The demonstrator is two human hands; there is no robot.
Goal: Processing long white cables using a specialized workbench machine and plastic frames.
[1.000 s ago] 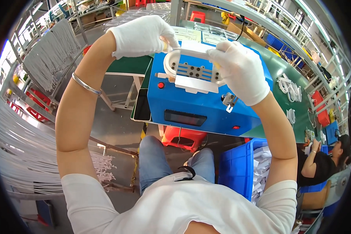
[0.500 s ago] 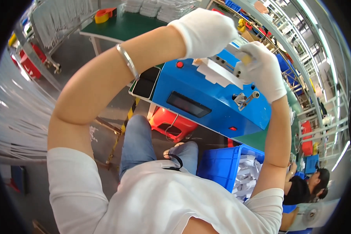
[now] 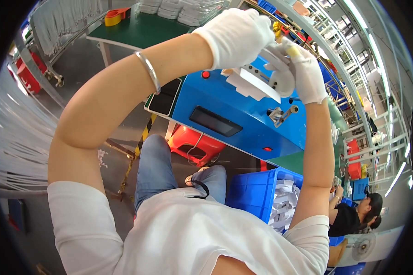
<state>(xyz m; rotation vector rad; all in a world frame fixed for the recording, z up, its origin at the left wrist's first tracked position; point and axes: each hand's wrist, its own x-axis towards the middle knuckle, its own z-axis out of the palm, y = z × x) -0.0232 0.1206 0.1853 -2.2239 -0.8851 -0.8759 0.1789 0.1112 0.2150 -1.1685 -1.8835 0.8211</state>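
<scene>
Both my hands wear white gloves and are raised over the far side of a blue machine (image 3: 215, 98). My left hand (image 3: 238, 39) is closed, its fingers curled away from view, so what it grips cannot be made out. Close by on the right, my right hand (image 3: 309, 75) has its fingers bent together, with a yellow patch on one finger. Pale parts show between the two hands, too blurred to name. Below them, a folded white piece (image 3: 252, 85) rests along the machine's metal bar. A pale rounded part (image 3: 283, 82) is beside my right hand.
A metal crank-like arm (image 3: 283, 115), a dark display (image 3: 215, 121) and a red button (image 3: 205, 74) are on the machine. White pieces fill a blue crate (image 3: 252, 192) beside my legs. A red stool (image 3: 195, 144) stands underneath. Another person (image 3: 355, 215) sits at the right.
My right hand has shifted slightly up and its fingers have turned, uncovering the pale rounded part. My left hand remains closed; the whole view has shifted a little.
</scene>
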